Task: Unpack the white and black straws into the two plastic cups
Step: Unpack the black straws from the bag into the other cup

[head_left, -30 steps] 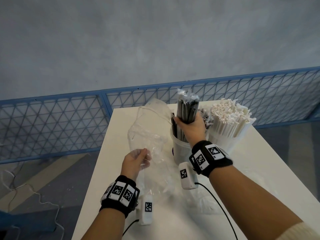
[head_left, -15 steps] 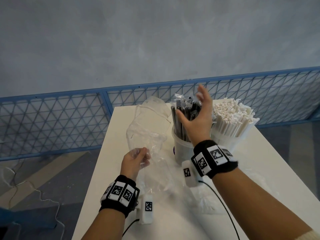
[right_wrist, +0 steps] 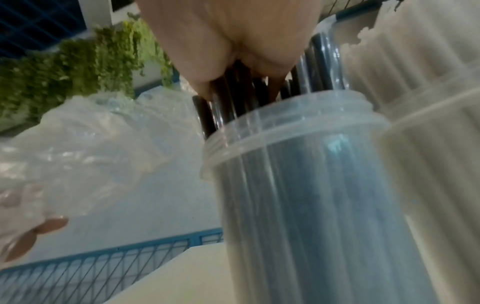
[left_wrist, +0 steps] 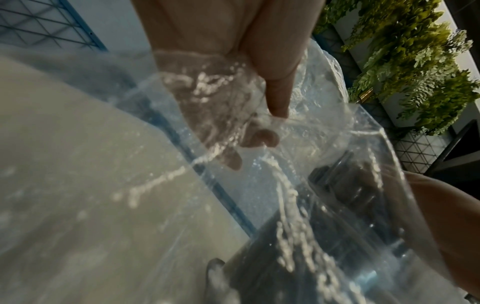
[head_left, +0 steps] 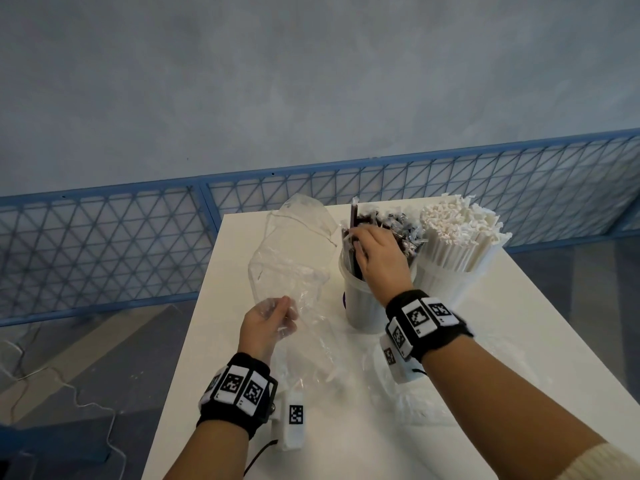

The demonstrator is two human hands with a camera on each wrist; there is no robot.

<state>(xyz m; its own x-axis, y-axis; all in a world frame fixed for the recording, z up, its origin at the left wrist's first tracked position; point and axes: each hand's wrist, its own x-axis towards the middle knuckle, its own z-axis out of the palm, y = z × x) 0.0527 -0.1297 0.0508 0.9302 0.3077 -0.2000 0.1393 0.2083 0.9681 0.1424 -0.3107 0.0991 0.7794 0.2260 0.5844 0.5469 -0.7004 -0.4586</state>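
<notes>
Black straws (head_left: 398, 226) in clear wrappers stand in the left plastic cup (head_left: 360, 306), one poking up higher. My right hand (head_left: 358, 251) lies on top of them, fingers curled down among the straws at the cup's left side; the right wrist view shows fingertips between the black straws (right_wrist: 231, 96) above the cup (right_wrist: 298, 205) rim. White straws (head_left: 460, 230) fill the right cup (head_left: 440, 282). My left hand (head_left: 285, 310) pinches an empty clear plastic bag (head_left: 294, 258) left of the cups; thumb and fingers hold the bag (left_wrist: 324, 164) film.
The white table (head_left: 346, 445) bears another crumpled clear wrapper (head_left: 415, 407) near my right forearm. Its left edge runs close beside my left wrist. A blue mesh fence (head_left: 104, 244) stands behind the table, with a grey wall above.
My right hand let go of the black straw bundle, opened above it, then came down onto the straw tops, which now spread in the cup. The left hand kept hold of the bag.
</notes>
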